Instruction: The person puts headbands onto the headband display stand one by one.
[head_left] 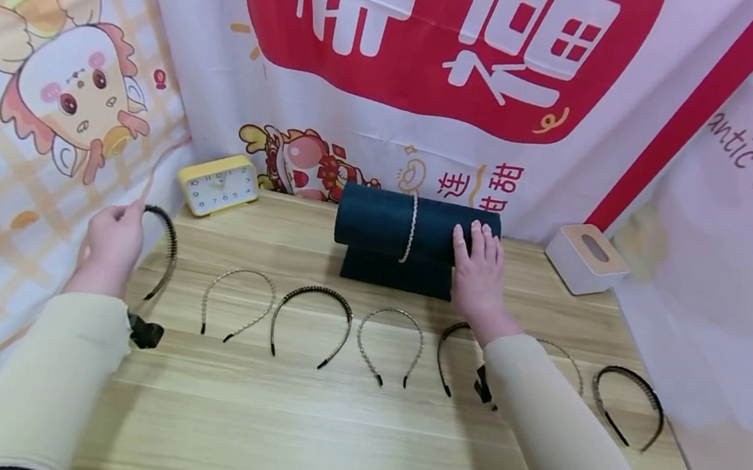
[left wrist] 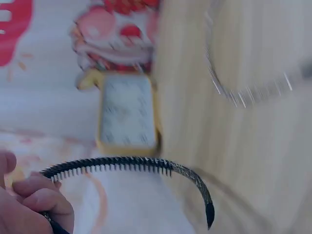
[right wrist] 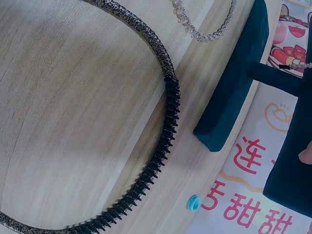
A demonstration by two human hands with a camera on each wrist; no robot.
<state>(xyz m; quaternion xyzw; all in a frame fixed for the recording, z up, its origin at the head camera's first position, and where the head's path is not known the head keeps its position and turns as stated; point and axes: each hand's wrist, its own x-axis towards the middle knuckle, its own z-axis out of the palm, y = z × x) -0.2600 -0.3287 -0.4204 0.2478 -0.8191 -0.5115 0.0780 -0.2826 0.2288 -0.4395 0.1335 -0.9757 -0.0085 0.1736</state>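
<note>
My left hand (head_left: 115, 238) grips one end of a black toothed headband (head_left: 170, 253), raised at the table's left side. In the left wrist view the headband (left wrist: 117, 163) arches away from the curled fingers (left wrist: 48, 200), its teeth pointing inward. My right hand (head_left: 479, 275) rests with extended fingers on the right part of a dark green velvet roll stand (head_left: 378, 223). A thin beaded headband (head_left: 411, 227) hangs round the middle of that roll. In the right wrist view, a black toothed headband (right wrist: 168, 112) lies on the table below the wrist.
A row of headbands crosses the table, including a beaded one (head_left: 245, 274), a dark one (head_left: 316, 290), another beaded one (head_left: 395, 312) and a dark one (head_left: 641, 377) far right. A yellow clock (head_left: 219, 184) stands back left, a tissue box (head_left: 585, 261) back right. Printed cloth (head_left: 190, 87) hangs behind.
</note>
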